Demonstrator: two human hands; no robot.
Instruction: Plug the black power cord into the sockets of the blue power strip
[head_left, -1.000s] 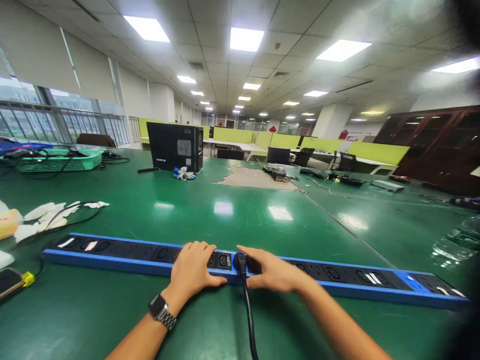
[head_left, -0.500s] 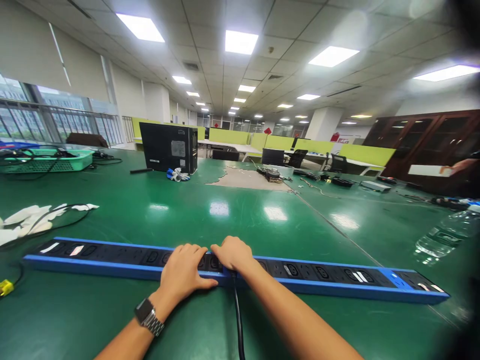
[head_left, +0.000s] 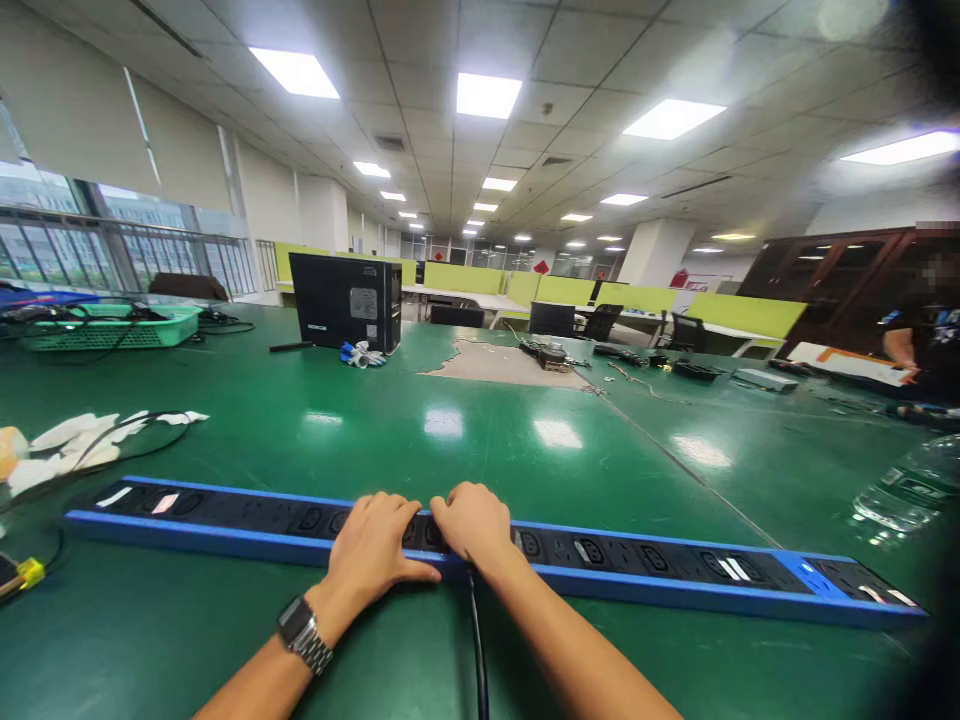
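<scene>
A long blue power strip [head_left: 637, 588] with black sockets lies across the green table in front of me. My left hand [head_left: 376, 542] is clasped over its middle, fingers on the far side and thumb along the near blue edge. Close beside it, my right hand [head_left: 472, 522] is curled down onto the sockets with its fingers closed. A black power cord [head_left: 478, 650] runs from under that hand toward me. The cord's plug end is hidden beneath the palm, so I cannot see how far it sits in a socket.
White gloves [head_left: 82, 440] and a thin cable lie left. Farther back are a green basket [head_left: 120, 330] of cables, a black computer case [head_left: 341, 300] and blue-white gloves [head_left: 363, 354]. At right are a water bottle [head_left: 911, 485] and a person's hand [head_left: 900, 352] holding a white panel [head_left: 847, 362].
Both my hands keep their places on the strip while the view shifts slightly. The person at right has come further into view, with the white panel lower and farther left.
</scene>
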